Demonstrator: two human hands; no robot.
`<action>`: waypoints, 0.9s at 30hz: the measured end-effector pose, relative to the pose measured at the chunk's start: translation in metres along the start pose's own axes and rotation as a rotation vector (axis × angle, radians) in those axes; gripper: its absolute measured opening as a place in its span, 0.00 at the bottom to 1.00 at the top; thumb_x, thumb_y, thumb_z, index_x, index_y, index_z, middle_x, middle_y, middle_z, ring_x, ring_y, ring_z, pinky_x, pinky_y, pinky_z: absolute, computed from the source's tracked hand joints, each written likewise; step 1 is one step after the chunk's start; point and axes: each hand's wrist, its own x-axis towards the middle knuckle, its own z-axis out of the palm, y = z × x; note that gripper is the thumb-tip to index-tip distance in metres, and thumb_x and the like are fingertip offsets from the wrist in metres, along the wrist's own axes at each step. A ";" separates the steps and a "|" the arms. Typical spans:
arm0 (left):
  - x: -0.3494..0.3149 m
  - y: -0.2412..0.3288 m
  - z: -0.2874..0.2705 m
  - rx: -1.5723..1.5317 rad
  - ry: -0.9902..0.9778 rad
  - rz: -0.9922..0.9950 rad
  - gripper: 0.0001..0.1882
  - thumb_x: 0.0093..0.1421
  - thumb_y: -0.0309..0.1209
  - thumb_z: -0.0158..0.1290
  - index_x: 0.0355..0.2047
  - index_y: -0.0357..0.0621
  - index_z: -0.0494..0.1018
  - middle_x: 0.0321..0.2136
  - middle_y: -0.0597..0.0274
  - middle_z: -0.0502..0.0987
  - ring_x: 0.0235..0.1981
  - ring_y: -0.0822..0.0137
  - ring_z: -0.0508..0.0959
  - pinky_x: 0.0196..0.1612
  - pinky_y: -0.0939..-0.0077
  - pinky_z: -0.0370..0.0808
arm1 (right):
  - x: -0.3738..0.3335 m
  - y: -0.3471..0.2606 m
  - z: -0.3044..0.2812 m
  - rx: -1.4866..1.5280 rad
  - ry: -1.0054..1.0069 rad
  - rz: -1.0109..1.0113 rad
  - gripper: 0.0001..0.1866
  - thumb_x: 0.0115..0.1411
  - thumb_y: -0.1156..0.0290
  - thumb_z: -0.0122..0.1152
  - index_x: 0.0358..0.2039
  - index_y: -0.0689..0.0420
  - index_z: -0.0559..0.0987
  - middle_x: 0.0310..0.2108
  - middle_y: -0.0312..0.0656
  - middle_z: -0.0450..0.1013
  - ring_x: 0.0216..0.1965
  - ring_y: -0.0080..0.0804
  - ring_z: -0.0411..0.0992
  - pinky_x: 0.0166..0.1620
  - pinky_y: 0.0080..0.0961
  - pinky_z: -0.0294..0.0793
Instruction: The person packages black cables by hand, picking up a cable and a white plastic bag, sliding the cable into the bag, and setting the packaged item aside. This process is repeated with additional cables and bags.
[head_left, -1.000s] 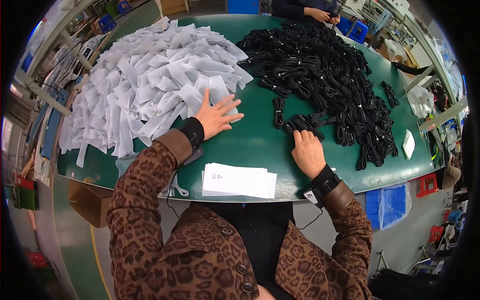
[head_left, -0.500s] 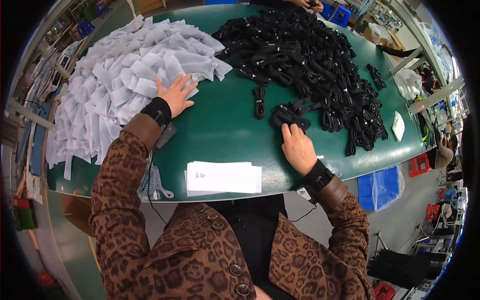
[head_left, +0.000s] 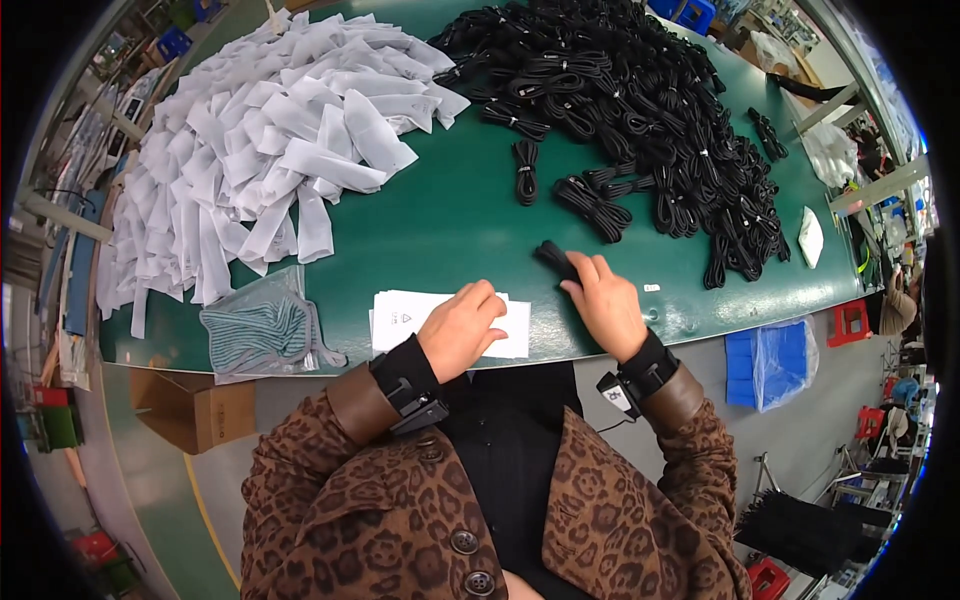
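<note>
A bundled black cable [head_left: 553, 258] sticks out from the fingers of my right hand [head_left: 610, 308], which is closed around its near end over the table. My left hand [head_left: 460, 328] is over a stack of white printed paper slips [head_left: 398, 308] at the near edge. Its fingers are bent, with the thumb apart, and no object shows between them. A large heap of white translucent sleeves [head_left: 270, 140] covers the left side of the table. Opposite it lies a big pile of bundled black cables [head_left: 640, 110]. Separate cable bundles [head_left: 594, 207] rest in front of that pile.
A clear bag with a striped grey-green cloth item [head_left: 258, 330] lies at the near left of the green table [head_left: 440, 215]. On the right is a small white packet [head_left: 811, 238]. Below the table stand an open cardboard box [head_left: 195, 410] and a plastic-covered blue bin [head_left: 770, 362].
My left hand has left the white sleeves and come down to the paper slips. My right hand has lifted a cable bundle away from the pile, toward me.
</note>
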 end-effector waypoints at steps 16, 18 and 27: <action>-0.005 0.008 0.004 -0.269 0.077 -0.387 0.03 0.61 0.22 0.54 0.31 0.37 0.71 0.30 0.54 0.73 0.34 0.52 0.76 0.37 0.63 0.72 | -0.034 -0.039 -0.021 0.158 0.021 -0.146 0.22 0.56 0.72 0.68 0.53 0.52 0.78 0.29 0.41 0.69 0.24 0.38 0.72 0.26 0.33 0.71; -0.007 0.008 0.005 -0.293 0.102 -0.380 0.03 0.60 0.22 0.54 0.31 0.37 0.70 0.31 0.53 0.73 0.34 0.52 0.76 0.37 0.64 0.72 | -0.035 -0.041 -0.022 0.148 0.017 -0.180 0.22 0.56 0.72 0.68 0.53 0.52 0.78 0.29 0.41 0.69 0.24 0.36 0.72 0.26 0.33 0.71; 0.001 0.016 -0.007 -0.165 0.171 0.145 0.06 0.57 0.18 0.57 0.33 0.36 0.70 0.36 0.53 0.73 0.37 0.56 0.75 0.39 0.69 0.73 | -0.033 -0.039 -0.006 0.771 -0.154 0.127 0.18 0.57 0.75 0.67 0.49 0.56 0.77 0.31 0.38 0.69 0.29 0.34 0.72 0.37 0.28 0.74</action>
